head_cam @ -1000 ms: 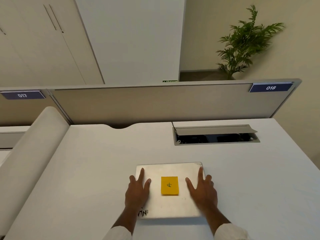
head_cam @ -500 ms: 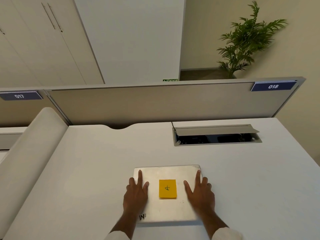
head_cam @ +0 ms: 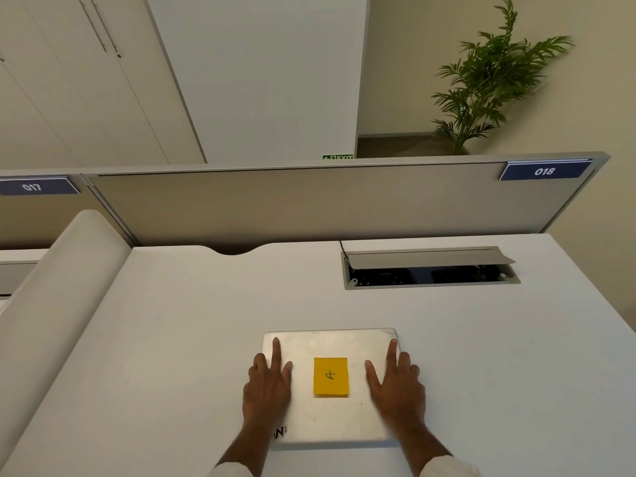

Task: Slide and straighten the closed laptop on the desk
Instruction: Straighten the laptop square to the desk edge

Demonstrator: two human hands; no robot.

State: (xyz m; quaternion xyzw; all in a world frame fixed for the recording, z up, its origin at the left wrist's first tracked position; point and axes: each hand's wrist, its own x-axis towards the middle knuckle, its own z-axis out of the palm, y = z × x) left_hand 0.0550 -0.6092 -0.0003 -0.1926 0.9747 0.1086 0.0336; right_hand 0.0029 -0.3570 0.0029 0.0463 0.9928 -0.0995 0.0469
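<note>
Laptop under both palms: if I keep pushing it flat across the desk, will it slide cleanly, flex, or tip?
The laptop looks like a rigid closed metal slab, so it probably won't flex. Lying flat on the smooth white desk, it should slide, not tip. With the left hand and right hand pressing unevenly, it may twist.

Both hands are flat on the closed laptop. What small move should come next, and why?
Probably a slight turn and push. The left hand and right hand lie flat on the closed laptop, either side of the yellow sticky note. Its far edge seems slightly tilted against the desk, so ease it round until it looks square.
</note>
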